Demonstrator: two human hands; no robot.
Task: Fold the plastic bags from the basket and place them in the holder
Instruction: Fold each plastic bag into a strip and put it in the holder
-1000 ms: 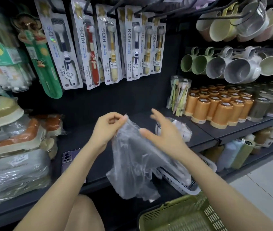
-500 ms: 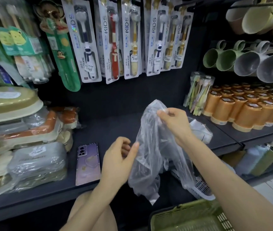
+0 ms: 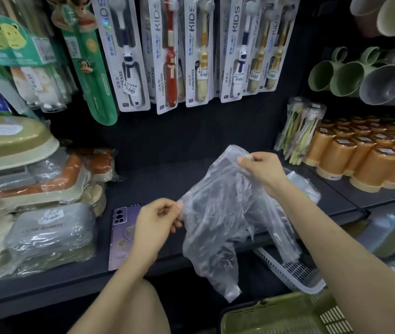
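**Bag held up between two hands at the shelf**

Head view: a clear, crinkled plastic bag (image 3: 218, 213) hangs in the air in front of a dark shelf (image 3: 167, 179), above its front edge. The right hand (image 3: 264, 169) pinches the bag's top edge between thumb and fingers, up high. The left hand (image 3: 158, 220) sits lower and to the left, fingers curled, pinching the bag's left edge. The bag's lower end dangles just above a green basket (image 3: 276, 317) at the bottom of the picture. A white slotted basket (image 3: 295, 273) lies below the shelf edge, partly hidden by the right forearm. A white container (image 3: 302, 186) stands on the shelf behind the right wrist; what it holds cannot be made out.

A purple phone (image 3: 124, 235) lies flat on the shelf, just left of the left hand. Wrapped trays (image 3: 47, 232) are stacked at the far left. Children's toothbrush packs (image 3: 129, 54) hang on the back wall. Orange cups (image 3: 370, 160) stand in rows at the right, with green and grey mugs (image 3: 382, 80) on their sides above them.
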